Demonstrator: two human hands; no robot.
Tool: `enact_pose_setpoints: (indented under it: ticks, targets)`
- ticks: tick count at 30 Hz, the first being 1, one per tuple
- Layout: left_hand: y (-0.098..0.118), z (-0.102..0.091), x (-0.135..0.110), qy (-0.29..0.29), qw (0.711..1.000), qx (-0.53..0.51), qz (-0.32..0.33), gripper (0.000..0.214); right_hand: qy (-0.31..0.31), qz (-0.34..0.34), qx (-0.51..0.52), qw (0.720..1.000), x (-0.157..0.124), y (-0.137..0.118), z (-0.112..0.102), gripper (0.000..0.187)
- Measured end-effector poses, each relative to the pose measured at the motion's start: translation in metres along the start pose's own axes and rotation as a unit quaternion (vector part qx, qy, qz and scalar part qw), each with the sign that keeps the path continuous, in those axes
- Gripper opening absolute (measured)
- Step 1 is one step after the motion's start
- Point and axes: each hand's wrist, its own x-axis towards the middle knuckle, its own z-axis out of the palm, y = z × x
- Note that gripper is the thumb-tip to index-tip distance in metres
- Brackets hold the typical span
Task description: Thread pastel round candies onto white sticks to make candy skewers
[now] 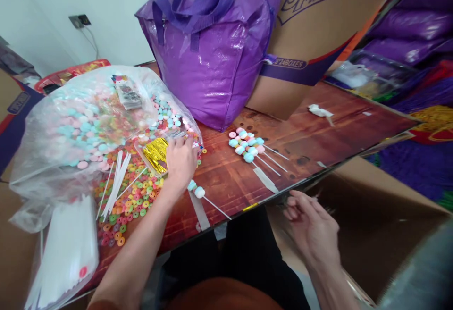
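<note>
My left hand [181,161] reaches over the right end of a clear tray [151,172] of gold twist ties [155,153]. Its fingers bend down by small clear packets, and their tips are hidden. Over an open cardboard box [368,211], past the table's front edge, my right hand [313,225] hangs with loosely curled fingers; a faint transparent shape beside it is too blurred to name. One short candy skewer [200,192] lies on the table near my left wrist. Further right rests a group of pink, white and blue candy skewers [247,145] on white sticks.
A large clear bag [46,126] of candies spills ring candies [141,196] leftward on the table. Loose white sticks [118,178] lie on them, beside a pack of sticks [67,248]. Behind stand a purple bag [212,69] and a printed carton [300,27].
</note>
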Motion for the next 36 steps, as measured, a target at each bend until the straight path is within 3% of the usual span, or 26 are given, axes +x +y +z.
enact_pose_setpoints:
  ticks: [2, 5, 9, 11, 17, 22, 24, 26, 28, 30, 32, 34, 35, 36]
  targets:
    - [0.002, 0.008, 0.028, -0.031, 0.995, 0.092, -0.024, 0.024, -0.018, -0.051, -0.024, 0.998, -0.010, 0.003, 0.016, 0.028]
    - [-0.003, 0.021, 0.055, -0.096, 0.985, 0.137, -0.041, 0.034, -0.044, -0.094, -0.070, 0.992, -0.020, 0.005, 0.027, 0.025]
    - [-0.014, 0.027, 0.065, -0.129, 0.978, 0.148, -0.068, 0.019, -0.081, -0.117, -0.148, 0.979, -0.027, 0.007, 0.030, 0.023]
    - [-0.015, 0.023, 0.062, -0.129, 0.978, 0.147, -0.069, 0.021, -0.109, -0.127, -0.188, 0.968, -0.032, 0.007, 0.037, 0.021]
    - [-0.001, 0.000, 0.028, -0.052, 0.992, 0.116, 0.018, 0.030, -0.225, -0.142, -0.253, 0.930, -0.042, 0.013, 0.084, 0.022]
    - [0.017, -0.005, -0.024, -0.032, 0.994, -0.017, 0.099, 0.025, -0.252, -0.097, -0.172, 0.947, -0.034, 0.024, 0.132, 0.029]
    - [0.022, -0.004, -0.045, -0.003, 0.990, -0.112, 0.090, 0.021, -0.271, -0.079, -0.127, 0.951, -0.032, 0.028, 0.143, 0.021]
    - [0.024, -0.003, -0.066, 0.051, 0.971, -0.233, 0.026, 0.018, -0.279, -0.082, -0.110, 0.950, -0.032, 0.030, 0.147, 0.019]
    - [0.025, -0.002, -0.085, 0.060, 0.928, -0.360, -0.076, 0.017, -0.274, -0.090, -0.108, 0.951, -0.036, 0.030, 0.145, 0.019]
    - [0.026, 0.001, -0.099, -0.024, 0.849, -0.496, -0.180, 0.031, -0.268, -0.086, -0.101, 0.954, -0.041, 0.029, 0.140, 0.019]
    - [0.028, 0.004, -0.106, -0.098, 0.715, -0.637, -0.272, 0.039, -0.273, -0.071, -0.092, 0.955, -0.047, 0.027, 0.136, 0.020]
    - [0.030, 0.006, -0.105, -0.097, 0.574, -0.741, -0.335, 0.041, -0.285, -0.060, -0.093, 0.952, -0.055, 0.027, 0.132, 0.021]
    - [0.030, 0.008, -0.103, -0.072, 0.524, -0.771, -0.354, 0.039, -0.289, -0.056, -0.097, 0.951, -0.058, 0.028, 0.131, 0.022]
    - [0.031, 0.009, -0.100, -0.040, 0.494, -0.787, -0.368, 0.035, -0.289, -0.053, -0.102, 0.950, -0.061, 0.028, 0.129, 0.023]
